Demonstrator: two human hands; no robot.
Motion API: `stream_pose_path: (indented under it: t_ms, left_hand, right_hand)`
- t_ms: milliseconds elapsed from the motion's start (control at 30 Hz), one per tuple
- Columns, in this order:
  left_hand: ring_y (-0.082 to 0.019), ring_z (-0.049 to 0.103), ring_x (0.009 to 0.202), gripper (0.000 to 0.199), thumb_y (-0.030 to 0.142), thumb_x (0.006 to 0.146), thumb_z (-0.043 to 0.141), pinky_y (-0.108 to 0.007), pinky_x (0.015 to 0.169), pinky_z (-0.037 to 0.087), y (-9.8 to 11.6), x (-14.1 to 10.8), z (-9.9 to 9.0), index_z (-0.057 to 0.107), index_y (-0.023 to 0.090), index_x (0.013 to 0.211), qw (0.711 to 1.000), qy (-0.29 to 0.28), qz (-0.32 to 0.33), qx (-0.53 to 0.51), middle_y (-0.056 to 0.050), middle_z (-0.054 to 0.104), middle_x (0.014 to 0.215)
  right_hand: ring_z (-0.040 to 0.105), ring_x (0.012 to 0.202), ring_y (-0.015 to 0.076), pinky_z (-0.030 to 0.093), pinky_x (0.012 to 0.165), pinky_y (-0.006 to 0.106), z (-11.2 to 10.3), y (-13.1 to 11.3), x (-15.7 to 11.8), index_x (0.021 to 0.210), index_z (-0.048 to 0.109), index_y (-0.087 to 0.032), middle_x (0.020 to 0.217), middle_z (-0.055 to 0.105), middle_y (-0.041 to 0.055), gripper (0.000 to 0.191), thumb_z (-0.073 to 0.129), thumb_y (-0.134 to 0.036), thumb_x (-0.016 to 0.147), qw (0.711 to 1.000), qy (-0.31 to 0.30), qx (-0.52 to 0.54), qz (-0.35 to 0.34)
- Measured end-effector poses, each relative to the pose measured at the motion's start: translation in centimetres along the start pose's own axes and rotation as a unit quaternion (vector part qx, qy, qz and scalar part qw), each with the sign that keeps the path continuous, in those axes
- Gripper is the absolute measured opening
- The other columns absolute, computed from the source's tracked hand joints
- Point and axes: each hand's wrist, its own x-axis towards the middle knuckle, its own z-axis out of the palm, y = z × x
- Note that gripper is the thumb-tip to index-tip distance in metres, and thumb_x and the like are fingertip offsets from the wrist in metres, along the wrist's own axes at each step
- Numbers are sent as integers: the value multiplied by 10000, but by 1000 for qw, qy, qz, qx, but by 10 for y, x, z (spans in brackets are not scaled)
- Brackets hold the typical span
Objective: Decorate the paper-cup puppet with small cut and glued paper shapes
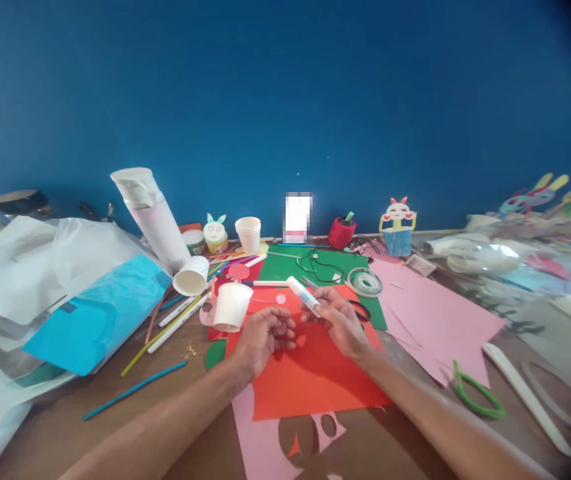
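My right hand (340, 319) grips a white and blue glue stick (304, 295), tilted with its white end up and to the left. Beside it, my left hand (265, 337) has its fingers curled in toward the thumb; anything small between them cannot be made out. Both hands are over an orange-red sheet of paper (310, 383). Just left of my left hand, a white paper cup (232, 308) stands upside down or tilted, I cannot tell which. A small pale pink paper disc (280, 299) lies on the sheet, and black-handled scissors (361, 311) lie partly behind my right hand.
Pink paper (435, 313) spreads to the right, with a green pipe cleaner (478, 398) near it. Cut pink scraps (260, 440) lie in front. A tape roll (365, 281), a blue sheet (100, 313), pens, more cups and a bunny-decorated blue cup (398, 241) surround the work area.
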Motion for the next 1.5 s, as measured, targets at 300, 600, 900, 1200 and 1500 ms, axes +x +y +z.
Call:
stream_pose_path:
  t_ms: [300,600,900,1200,1500]
  left_hand:
    - [-99,505,561,169,225,687,590,-235,468,450,3,-5,6,562,152,838,998,-25,32,-38,21,502,621]
    - [-82,495,524,159,268,677,623,-204,466,379,-4,1,2,560,153,768,998,-16,53,-44,26,526,601]
    - [-78,459,539,186,272,627,666,-202,482,360,-3,5,3,574,150,734,993,16,85,-80,39,492,559]
    - [-62,440,503,254,278,640,656,-193,495,353,-6,6,-1,603,137,844,995,12,77,-57,41,491,546]
    - [-64,454,532,299,275,625,672,-187,502,367,-7,6,1,597,151,887,994,20,82,-73,40,501,584]
  right_hand:
    - [542,582,107,414,558,228,13,0,-6,795,431,-188,635,544,-27,174,551,-303,743,995,-10,-96,12]
    - [549,585,110,380,531,222,10,5,-7,882,432,-202,678,564,-22,212,529,-349,763,987,-72,-143,4]
    - [537,440,100,279,381,200,6,-3,-6,792,519,-131,600,608,41,431,310,-506,823,965,-93,-199,143]
    - [539,477,72,312,400,171,3,-2,-2,740,493,-150,672,612,18,313,431,-453,789,959,-128,-220,127]
    - [517,480,80,314,426,182,-2,2,-1,764,478,-170,625,602,-6,280,506,-449,751,961,-140,-210,108]
